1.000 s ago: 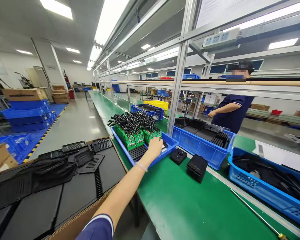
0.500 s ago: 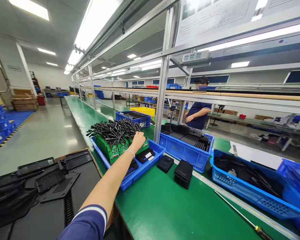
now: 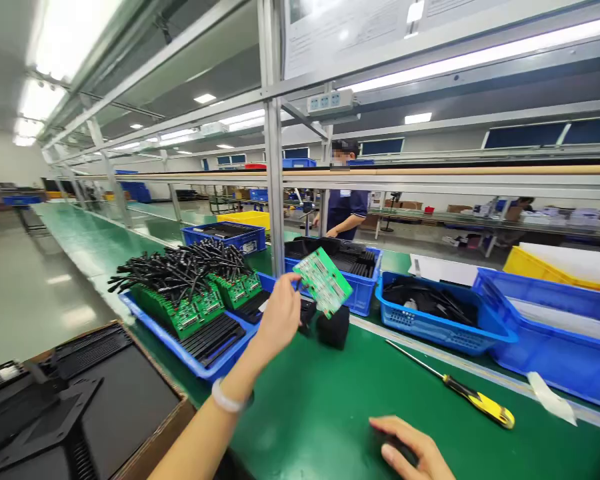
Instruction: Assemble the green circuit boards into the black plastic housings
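Observation:
In the head view my left hand (image 3: 280,310) grips one edge of a green circuit board (image 3: 324,281). The board is tilted, held up above the workbench. Behind and below it stands a black box-shaped part (image 3: 333,330), with a smaller black part (image 3: 307,315) beside it, partly covered. To the left, a blue tray (image 3: 213,370) carries upright green boards (image 3: 190,313) topped by a tangle of black rods (image 3: 180,273). My right hand (image 3: 415,450), low by the near edge, has its fingers curled around something dark, blurred and mostly hidden.
A screwdriver (image 3: 475,400) lies on the green bench (image 3: 350,400), near a white scrap (image 3: 551,399). Blue baskets (image 3: 443,331) line the back edge. A metal post (image 3: 274,147) rises behind the tray. A carton (image 3: 167,413) of black panels is at left. A co-worker (image 3: 347,200) stands beyond.
My left hand has left the tray with a circuit board and moved right and nearer. My right hand has come into view below. The camera view has turned right.

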### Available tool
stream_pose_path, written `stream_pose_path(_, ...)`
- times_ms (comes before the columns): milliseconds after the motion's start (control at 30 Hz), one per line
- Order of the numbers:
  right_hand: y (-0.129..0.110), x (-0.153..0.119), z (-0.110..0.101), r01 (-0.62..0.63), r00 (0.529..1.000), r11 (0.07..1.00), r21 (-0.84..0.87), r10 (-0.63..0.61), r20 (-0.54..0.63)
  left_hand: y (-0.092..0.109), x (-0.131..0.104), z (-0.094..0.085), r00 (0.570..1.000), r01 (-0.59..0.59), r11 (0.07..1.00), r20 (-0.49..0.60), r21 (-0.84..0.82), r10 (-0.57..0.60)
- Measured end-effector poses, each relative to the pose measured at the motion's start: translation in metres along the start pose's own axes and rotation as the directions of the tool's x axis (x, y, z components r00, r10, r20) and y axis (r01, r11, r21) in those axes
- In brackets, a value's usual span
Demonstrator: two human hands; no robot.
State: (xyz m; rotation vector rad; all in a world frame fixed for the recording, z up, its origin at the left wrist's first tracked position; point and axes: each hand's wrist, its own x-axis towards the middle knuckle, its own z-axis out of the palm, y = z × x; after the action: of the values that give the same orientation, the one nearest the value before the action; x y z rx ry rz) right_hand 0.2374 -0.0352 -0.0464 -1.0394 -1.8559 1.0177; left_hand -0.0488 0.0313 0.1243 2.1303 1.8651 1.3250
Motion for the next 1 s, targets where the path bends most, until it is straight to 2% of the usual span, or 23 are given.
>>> stream_pose_path(33, -0.005, 0.001, 0.002, -0.024, 0.999, 0.986, 0.166, 0.028, -0.025, 0.014, -0.015, 0.014, 0.996, -0.025, 0.996, 0.082, -0.086, 0.032)
stream_pose_path(100, -0.012, 0.000, 0.006, -0.013, 0.986, 0.872, 0.490, 0.092, -0.138, 0.037, -0.046, 0.041, 0.961, -0.006, 0.957, 0.264, -0.291, 0.086)
stream_pose_path(167, -0.018, -0.002, 0.006, 0.043, 0.932, 0.718, 0.695, 0.222, -0.287, 0.050, -0.071, 0.064, 0.861, 0.158, 0.836, 0.488, -0.526, 0.144)
stream_pose_path(233, -0.022, -0.004, 0.000, 0.079, 0.836, 0.612, 0.787, 0.389, -0.386, 0.055, -0.083, 0.082, 0.765, 0.271, 0.749, 0.608, -0.605, 0.214)
stream_pose_path(267, -0.023, -0.005, -0.005, 0.079, 0.792, 0.580, 0.811, 0.457, -0.404, 0.055, -0.083, 0.090, 0.758, 0.310, 0.721, 0.619, -0.620, 0.206)
stream_pose_path(300, -0.024, -0.006, -0.011, 0.069, 0.759, 0.555, 0.829, 0.510, -0.405, 0.054, -0.080, 0.098, 0.773, 0.359, 0.681, 0.613, -0.638, 0.166)
stream_pose_path(367, -0.025, -0.006, -0.023, 0.036, 0.718, 0.511, 0.859, 0.584, -0.378, 0.051, -0.070, 0.116, 0.796, 0.491, 0.555, 0.605, -0.672, 0.028)
stream_pose_path(400, -0.025, -0.006, -0.027, 0.013, 0.708, 0.496, 0.868, 0.608, -0.358, 0.050, -0.065, 0.125, 0.779, 0.559, 0.479, 0.626, -0.676, -0.025)
stream_pose_path(467, -0.023, -0.006, -0.033, -0.043, 0.708, 0.493, 0.869, 0.629, -0.322, 0.049, -0.061, 0.142, 0.692, 0.675, 0.375, 0.722, -0.636, -0.022)
stream_pose_path(567, -0.020, -0.006, -0.034, -0.106, 0.769, 0.592, 0.799, 0.558, -0.311, 0.049, -0.072, 0.159, 0.519, 0.805, 0.282, 0.850, -0.523, 0.094)
stream_pose_path(633, -0.018, -0.006, -0.032, -0.131, 0.809, 0.688, 0.713, 0.490, -0.324, 0.047, -0.084, 0.163, 0.459, 0.851, 0.217, 0.878, -0.479, 0.136)
stream_pose_path(733, -0.017, -0.007, -0.031, -0.179, 0.848, 0.810, 0.558, 0.415, -0.331, 0.041, -0.097, 0.163, 0.446, 0.874, 0.139, 0.882, -0.466, 0.150)
stream_pose_path(833, -0.014, -0.006, -0.031, -0.221, 0.880, 0.869, 0.443, 0.373, -0.293, 0.037, -0.101, 0.164, 0.468, 0.869, 0.103, 0.871, -0.485, 0.148)
stream_pose_path(867, -0.013, -0.006, -0.032, -0.213, 0.878, 0.885, 0.413, 0.359, -0.317, 0.036, -0.102, 0.165, 0.478, 0.864, 0.097, 0.866, -0.493, 0.143)
stream_pose_path(900, -0.011, -0.006, -0.034, -0.195, 0.861, 0.905, 0.378, 0.343, -0.377, 0.036, -0.101, 0.165, 0.494, 0.856, 0.095, 0.858, -0.509, 0.140)
stream_pose_path(933, -0.009, -0.007, -0.036, -0.172, 0.823, 0.928, 0.331, 0.320, -0.469, 0.036, -0.101, 0.166, 0.517, 0.841, 0.101, 0.845, -0.531, 0.141)
stream_pose_path(1000, -0.006, -0.009, -0.042, -0.161, 0.727, 0.965, 0.205, 0.256, -0.637, 0.037, -0.101, 0.167, 0.573, 0.794, 0.133, 0.803, -0.593, 0.164)
